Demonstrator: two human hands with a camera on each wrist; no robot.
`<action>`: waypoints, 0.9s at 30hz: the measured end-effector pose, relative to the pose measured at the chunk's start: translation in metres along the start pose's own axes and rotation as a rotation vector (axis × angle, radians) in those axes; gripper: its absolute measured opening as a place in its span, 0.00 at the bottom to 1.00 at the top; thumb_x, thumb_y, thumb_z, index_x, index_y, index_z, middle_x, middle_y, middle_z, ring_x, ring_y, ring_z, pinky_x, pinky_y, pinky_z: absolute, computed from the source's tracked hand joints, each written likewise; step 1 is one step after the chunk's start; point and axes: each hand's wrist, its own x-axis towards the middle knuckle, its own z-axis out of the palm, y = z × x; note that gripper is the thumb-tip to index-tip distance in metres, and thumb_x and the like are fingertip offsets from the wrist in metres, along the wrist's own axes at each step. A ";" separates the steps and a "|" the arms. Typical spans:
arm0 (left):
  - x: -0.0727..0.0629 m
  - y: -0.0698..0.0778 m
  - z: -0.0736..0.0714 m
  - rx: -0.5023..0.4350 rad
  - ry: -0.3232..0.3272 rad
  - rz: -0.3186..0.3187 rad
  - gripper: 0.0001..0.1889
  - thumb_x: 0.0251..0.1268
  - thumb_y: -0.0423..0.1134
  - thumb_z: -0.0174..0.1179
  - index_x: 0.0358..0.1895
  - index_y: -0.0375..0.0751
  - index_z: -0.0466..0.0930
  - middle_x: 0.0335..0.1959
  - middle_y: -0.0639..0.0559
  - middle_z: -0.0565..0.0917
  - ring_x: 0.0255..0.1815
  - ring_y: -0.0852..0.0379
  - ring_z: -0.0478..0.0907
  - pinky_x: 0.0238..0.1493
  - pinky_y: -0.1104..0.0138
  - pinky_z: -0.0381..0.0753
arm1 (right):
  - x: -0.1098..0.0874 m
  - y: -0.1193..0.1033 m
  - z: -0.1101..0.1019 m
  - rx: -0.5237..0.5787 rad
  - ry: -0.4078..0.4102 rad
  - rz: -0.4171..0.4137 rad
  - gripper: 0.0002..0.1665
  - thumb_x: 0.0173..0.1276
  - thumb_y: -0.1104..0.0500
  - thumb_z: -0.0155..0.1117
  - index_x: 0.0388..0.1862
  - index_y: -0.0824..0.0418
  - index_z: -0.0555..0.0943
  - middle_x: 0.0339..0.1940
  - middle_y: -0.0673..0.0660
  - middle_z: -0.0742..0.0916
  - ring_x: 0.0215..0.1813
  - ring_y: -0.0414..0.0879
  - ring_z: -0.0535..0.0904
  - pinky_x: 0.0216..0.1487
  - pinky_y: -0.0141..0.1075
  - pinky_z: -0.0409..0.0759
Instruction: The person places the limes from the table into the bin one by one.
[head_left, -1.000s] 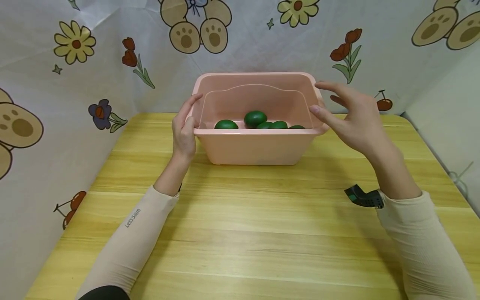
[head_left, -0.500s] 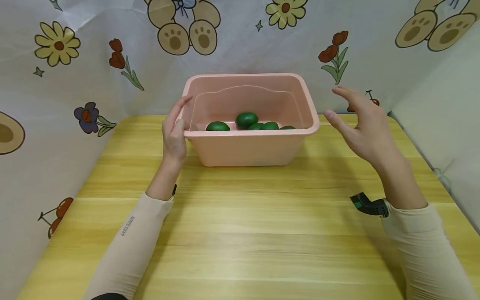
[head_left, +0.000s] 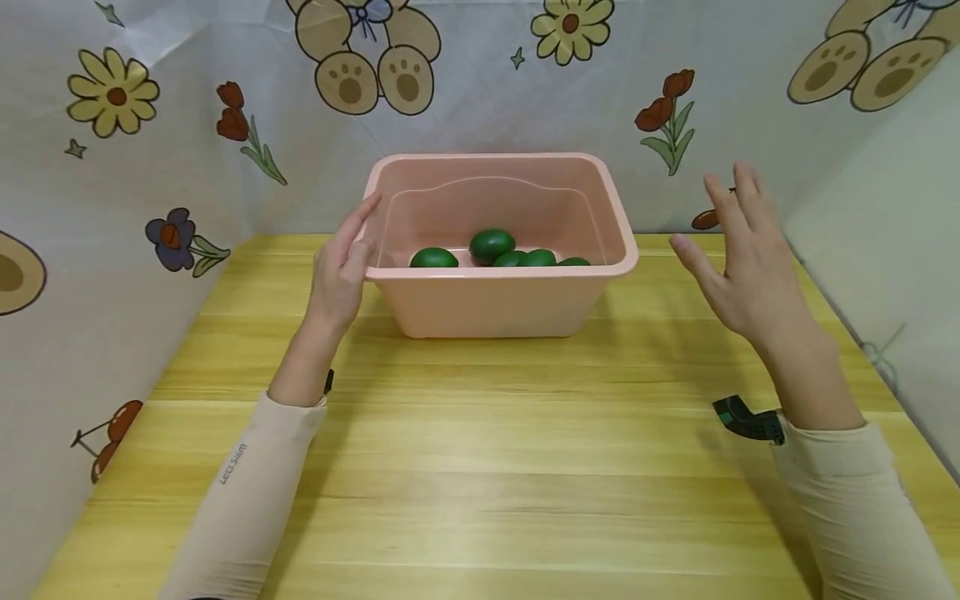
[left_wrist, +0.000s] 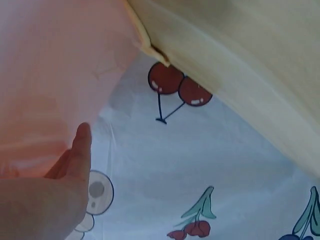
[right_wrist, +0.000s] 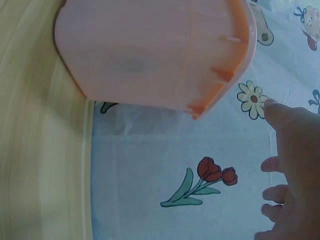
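Note:
A pink plastic bin (head_left: 487, 307) stands upright toward the back of the table. Inside lie several glossy dark green oval things (head_left: 492, 244), partly hidden behind its front wall. My left hand (head_left: 339, 271) is at the bin's left end, fingertips right at the rim and fingers fairly straight. In the left wrist view its fingers (left_wrist: 80, 150) point along the bin's pink side. Well off the bin's right end, my right hand (head_left: 761, 279) is raised with fingers spread, holding nothing. The right wrist view shows a gap between this hand (right_wrist: 297, 165) and the bin (right_wrist: 130, 55).
The wooden table (head_left: 480, 467) spreads in front of the bin. Behind it hangs a white cloth (head_left: 487, 92) printed with bears and flowers, which also runs down the left side. A pale wall (head_left: 885, 242) borders the table's right side.
My right hand has left the bin's right rim, moving away to the right, with its fingers spreading. The left hand has eased slightly left at the rim. The bin stays on the table.

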 end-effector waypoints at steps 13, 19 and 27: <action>0.007 0.019 -0.052 0.407 -0.019 0.090 0.36 0.75 0.68 0.42 0.82 0.65 0.51 0.82 0.58 0.51 0.83 0.53 0.42 0.78 0.52 0.27 | -0.001 0.012 -0.008 -0.185 0.099 0.058 0.51 0.72 0.26 0.46 0.85 0.46 0.47 0.85 0.54 0.38 0.83 0.55 0.26 0.72 0.64 0.21; 0.012 0.020 -0.063 0.684 0.139 0.338 0.40 0.71 0.73 0.37 0.80 0.58 0.58 0.83 0.53 0.48 0.84 0.50 0.36 0.75 0.46 0.20 | -0.002 0.018 -0.009 -0.233 0.256 0.021 0.53 0.67 0.20 0.41 0.85 0.39 0.46 0.85 0.56 0.43 0.84 0.57 0.31 0.73 0.63 0.22; 0.015 0.028 -0.078 0.849 0.313 0.499 0.41 0.65 0.79 0.38 0.80 0.71 0.55 0.84 0.57 0.48 0.83 0.42 0.39 0.73 0.39 0.21 | 0.004 0.027 -0.007 -0.253 0.472 -0.045 0.50 0.62 0.17 0.46 0.81 0.27 0.53 0.84 0.53 0.54 0.83 0.61 0.41 0.74 0.61 0.24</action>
